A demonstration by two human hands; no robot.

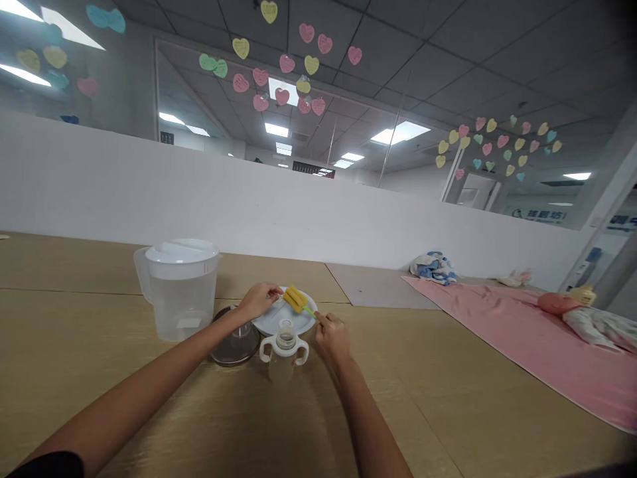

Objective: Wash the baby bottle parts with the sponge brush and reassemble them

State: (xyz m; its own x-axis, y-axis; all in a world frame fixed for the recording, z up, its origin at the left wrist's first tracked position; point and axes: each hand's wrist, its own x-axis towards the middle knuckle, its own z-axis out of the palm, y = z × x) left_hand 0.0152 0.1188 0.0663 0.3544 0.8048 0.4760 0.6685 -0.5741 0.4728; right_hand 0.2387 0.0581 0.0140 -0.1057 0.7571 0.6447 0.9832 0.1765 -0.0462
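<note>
My right hand (334, 334) is closed around the green handle of a bottle brush. Its yellow sponge head (295, 299) is over a white plate (298, 324). On the plate's left side, my left hand (259, 300) has its fingers pinched together close to the sponge. Something small and pale seems to be at those fingertips, too small to name. Nearer to me stands a baby bottle (283, 358) with two white handles and an uncapped neck. A dark round tray (236, 350) lies left of it, partly under my left forearm, with a clear object on it.
A lidded plastic pitcher (182, 292) holding clear liquid stands at the left. On the right, a pink cloth (527, 338) covers the table, with a blue-and-white cloth (432, 267) and a doll-like bundle (592, 318) on it. A white wall (249, 206) runs behind.
</note>
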